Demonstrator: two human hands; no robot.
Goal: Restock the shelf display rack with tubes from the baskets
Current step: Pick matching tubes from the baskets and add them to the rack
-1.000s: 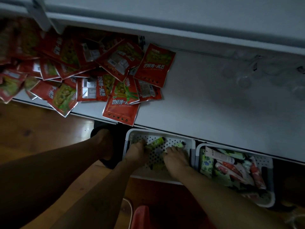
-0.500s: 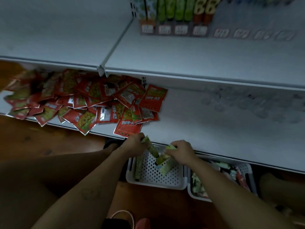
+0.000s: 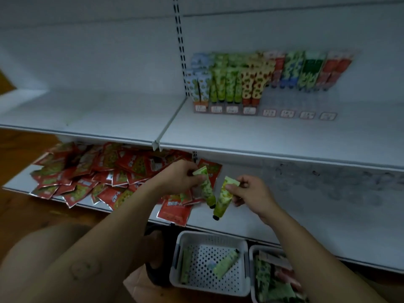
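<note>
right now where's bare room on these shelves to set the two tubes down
Upper shelf: bare left of the display rack, and along its front edge. The rack's front right slots are empty. Lower shelf: mostly bare right of the red packets, which crowd its left half.

A shop: white metal shelves [image 3: 240,132] on a slotted upright [image 3: 179,40], a far rack [image 3: 295,102] of tubes [image 3: 220,86] fronted by price tags [image 3: 249,110], red packets [image 3: 98,171] heaped at left, stock baskets [image 3: 209,234] on the near wooden floor [image 3: 21,215].
</note>
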